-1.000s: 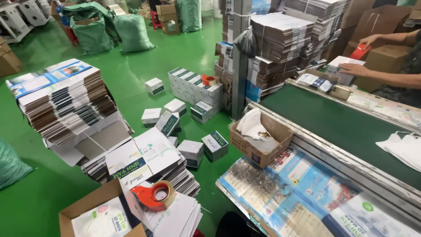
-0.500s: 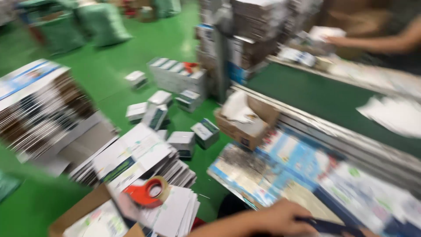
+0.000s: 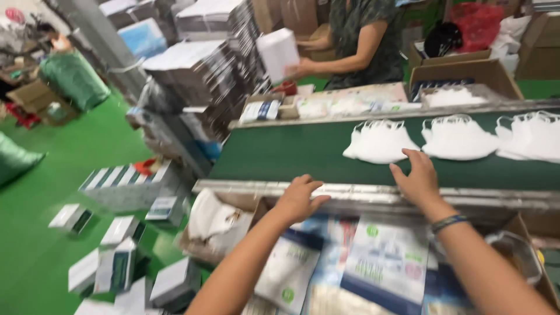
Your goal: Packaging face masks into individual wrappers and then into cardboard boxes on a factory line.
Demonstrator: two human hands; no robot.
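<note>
From the head camera we look down at a dark green conveyor belt (image 3: 280, 154) with a dull metal rail (image 3: 361, 192) along its near edge. Our left hand (image 3: 299, 198) rests on that rail, fingers loosely curled and partly open, holding nothing. Our right hand (image 3: 415, 178) reaches over the rail onto the belt, fingers spread wide and empty, its fingertips just short of the nearest stack of white folded face masks (image 3: 379, 143).

That stack lies on the belt just beyond and slightly left of the right hand, well to the right of the left hand. Two more white mask stacks (image 3: 458, 137) sit further right along the belt. We judge the masks to be very light, soft and floppy, with loose ear loops; a stack would likely slide apart if pinched at one corner, so a flat grip across its whole thickness at the middle seems best.

Below the rail lie printed blue-and-white flat pouches (image 3: 379, 262). Across the belt another person's hand (image 3: 297, 69) holds a white box (image 3: 278, 52).
</note>
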